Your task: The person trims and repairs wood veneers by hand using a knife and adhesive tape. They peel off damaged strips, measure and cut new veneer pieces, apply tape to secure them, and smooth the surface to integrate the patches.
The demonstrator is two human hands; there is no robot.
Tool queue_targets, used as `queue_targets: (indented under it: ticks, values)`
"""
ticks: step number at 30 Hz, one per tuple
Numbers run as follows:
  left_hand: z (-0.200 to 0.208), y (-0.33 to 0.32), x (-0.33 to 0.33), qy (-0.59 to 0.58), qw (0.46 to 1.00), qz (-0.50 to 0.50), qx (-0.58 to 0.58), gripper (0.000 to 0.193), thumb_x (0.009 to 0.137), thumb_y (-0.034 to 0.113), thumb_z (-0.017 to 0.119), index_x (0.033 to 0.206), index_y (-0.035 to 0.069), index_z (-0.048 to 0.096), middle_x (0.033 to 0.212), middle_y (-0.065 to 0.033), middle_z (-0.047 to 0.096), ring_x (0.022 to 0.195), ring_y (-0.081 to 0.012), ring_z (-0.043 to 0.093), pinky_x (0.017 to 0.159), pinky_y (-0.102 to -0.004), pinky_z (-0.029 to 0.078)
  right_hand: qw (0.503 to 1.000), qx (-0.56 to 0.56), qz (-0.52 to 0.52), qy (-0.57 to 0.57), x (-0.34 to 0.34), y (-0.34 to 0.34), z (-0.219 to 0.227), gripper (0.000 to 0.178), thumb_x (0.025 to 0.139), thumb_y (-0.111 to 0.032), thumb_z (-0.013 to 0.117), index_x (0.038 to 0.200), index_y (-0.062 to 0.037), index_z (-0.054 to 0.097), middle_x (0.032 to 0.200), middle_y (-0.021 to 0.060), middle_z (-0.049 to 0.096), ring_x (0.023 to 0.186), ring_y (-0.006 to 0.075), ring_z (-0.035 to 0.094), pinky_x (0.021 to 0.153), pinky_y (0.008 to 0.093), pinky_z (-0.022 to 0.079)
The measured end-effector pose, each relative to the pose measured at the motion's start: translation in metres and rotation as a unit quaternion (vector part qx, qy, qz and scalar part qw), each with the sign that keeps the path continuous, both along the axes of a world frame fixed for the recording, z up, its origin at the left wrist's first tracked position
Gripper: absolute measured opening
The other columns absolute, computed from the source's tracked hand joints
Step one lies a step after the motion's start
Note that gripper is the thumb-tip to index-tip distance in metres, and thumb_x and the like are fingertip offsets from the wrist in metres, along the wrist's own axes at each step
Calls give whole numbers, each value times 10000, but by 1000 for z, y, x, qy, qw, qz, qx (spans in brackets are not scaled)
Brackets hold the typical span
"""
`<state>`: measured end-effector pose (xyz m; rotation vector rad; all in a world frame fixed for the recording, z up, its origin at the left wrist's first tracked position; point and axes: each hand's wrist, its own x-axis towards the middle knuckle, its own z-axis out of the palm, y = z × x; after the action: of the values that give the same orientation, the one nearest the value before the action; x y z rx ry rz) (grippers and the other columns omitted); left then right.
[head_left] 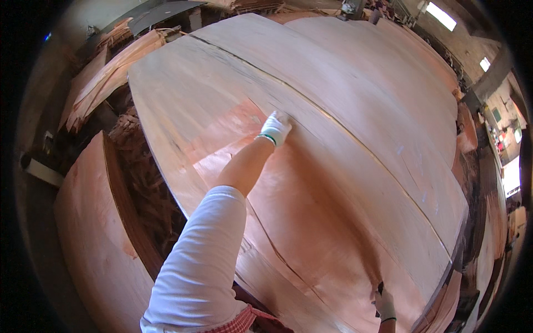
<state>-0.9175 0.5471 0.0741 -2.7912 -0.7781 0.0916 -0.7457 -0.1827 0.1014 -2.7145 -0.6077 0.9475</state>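
My left hand [276, 127], in a white glove with a green cuff edge, is closed at the far edge of a reddish wood veneer sheet [316, 222]. The sheet bulges up between my hands and casts a dark shadow along its right side. At the lower right, my right hand [385, 306], also gloved, is closed near the sheet's right edge. A small dark thing [380, 287] shows at its fingers; I cannot make out what it is. Beneath lies a broad, paler veneer surface [344, 83], crossed by a long dark-and-yellowish seam [333, 117].
On the left stands a stack of veneer sheets [94, 205], with torn veneer scraps [141, 166] in the gap beside it. More loose sheets [114, 72] lie at the far left. A pale pipe [45, 172] sticks out by the left wall. Bright windows [441, 16] are at the upper right.
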Motion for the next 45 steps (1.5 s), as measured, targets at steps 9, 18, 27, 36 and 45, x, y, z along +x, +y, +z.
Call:
queue_targets:
  ticks: [9,18,27,36,45]
  values:
    - [170,-51,-128,-41,987,-77,132,198,791,285,666,959,186,698,1026,-65,655,1017,-260,622,1069,-456,363,994,-69,35,-71,-13,13,3,422,949,-306,465,1253,-27,553,946,307,646,877,464,633,709,518,498]
    - [298,-58,-423,-426,884,141,128,288,915,102,557,1188,42,626,1138,-158,666,1064,-272,631,930,-337,475,992,-70,27,-101,13,-17,-34,365,920,-254,513,1157,13,589,941,277,661,892,425,646,758,474,498]
    - [130,-258,-980,-485,523,699,-42,329,969,253,498,1131,12,652,952,-101,671,822,-189,623,727,-325,513,993,-19,45,-103,-9,10,-21,446,936,-351,489,1196,-8,606,996,296,654,959,452,635,793,467,514]
    - [-28,-311,-867,-524,559,575,-288,326,915,134,556,1213,44,652,987,-53,687,820,-148,632,708,-274,525,885,-9,77,-459,57,15,-29,329,931,-257,525,1080,19,624,969,273,664,897,440,645,736,509,512]
    - [62,-146,-742,-468,783,315,-261,243,886,97,605,1080,-48,624,971,-101,666,903,-169,585,830,-312,486,901,-107,-61,-417,-5,-34,31,342,933,-273,500,1054,14,643,962,246,685,879,327,687,714,458,531]
